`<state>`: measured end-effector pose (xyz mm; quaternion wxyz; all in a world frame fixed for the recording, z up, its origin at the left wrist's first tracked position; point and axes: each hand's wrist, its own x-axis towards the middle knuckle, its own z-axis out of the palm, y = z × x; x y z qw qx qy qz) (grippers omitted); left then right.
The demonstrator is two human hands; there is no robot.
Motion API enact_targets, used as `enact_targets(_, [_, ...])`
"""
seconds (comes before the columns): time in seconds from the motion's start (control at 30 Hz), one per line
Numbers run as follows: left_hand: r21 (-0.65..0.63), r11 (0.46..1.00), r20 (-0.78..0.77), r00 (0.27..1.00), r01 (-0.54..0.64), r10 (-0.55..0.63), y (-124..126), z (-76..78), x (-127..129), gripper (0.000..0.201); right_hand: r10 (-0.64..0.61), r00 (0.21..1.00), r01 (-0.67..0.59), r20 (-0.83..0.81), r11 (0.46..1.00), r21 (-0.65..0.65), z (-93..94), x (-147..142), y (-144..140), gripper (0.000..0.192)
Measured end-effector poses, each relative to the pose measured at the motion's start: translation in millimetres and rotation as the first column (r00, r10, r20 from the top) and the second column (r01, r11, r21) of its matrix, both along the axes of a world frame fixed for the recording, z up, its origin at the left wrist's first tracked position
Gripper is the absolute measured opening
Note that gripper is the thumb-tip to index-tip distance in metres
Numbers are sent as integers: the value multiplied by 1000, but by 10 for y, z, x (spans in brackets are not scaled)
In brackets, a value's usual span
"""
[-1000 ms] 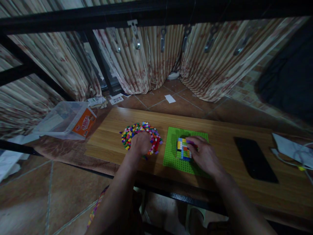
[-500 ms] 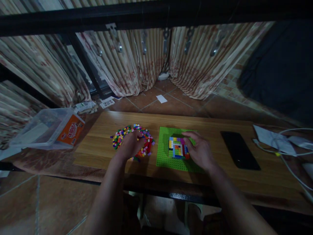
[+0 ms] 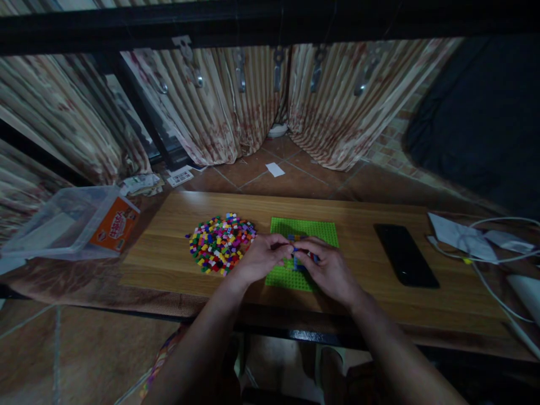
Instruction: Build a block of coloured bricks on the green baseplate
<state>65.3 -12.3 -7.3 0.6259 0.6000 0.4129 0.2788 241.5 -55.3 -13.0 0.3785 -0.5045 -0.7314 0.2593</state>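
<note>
Both hands — left hand [image 3: 259,260], right hand [image 3: 328,269] — fingertips pinched together on the brick build [image 3: 300,257], over green baseplate [image 3: 304,230], loose bricks [image 3: 219,244] just left.

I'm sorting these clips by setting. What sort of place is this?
Most likely a room in a home, used as a play or hobby spot: a low wooden table on a tiled floor, striped curtains behind, and a pile of small toy bricks.

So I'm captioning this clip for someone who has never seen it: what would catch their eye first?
Probably the heap of tiny multicoloured bricks on the wooden table, the brightest thing in a dim room. Right beside it, the left hand and right hand meet over a lime-green baseplate, covering most of a small block build. A black phone lies flat further right.
</note>
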Motion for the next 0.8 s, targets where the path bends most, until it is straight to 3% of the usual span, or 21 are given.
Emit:
enact_targets(0.1, [13, 1000, 3, 1000, -21, 21, 18, -69, 35, 24, -38, 999, 38, 28, 999, -16, 8, 37, 6, 17])
enact_targets(0.23, [170, 983, -179, 979, -64, 95, 66, -130, 14, 23, -185, 981, 187, 62, 982, -15, -32, 99, 18, 16])
enact_targets(0.37, [324, 944, -317, 935, -53, 161, 83, -122, -13, 19, -263, 961, 266, 81, 963, -28, -82, 100, 20, 17])
enact_targets(0.5, [371, 928, -366, 916, -18, 164, 64, -111, 1, 20, -310, 939, 318, 145, 948, -33, -89, 49, 13, 16])
enact_targets(0.8, [365, 930, -401, 907, 28, 131, 54, -119, 2, 22, -251, 961, 250, 113, 968, 20, -175, 69, 51, 17])
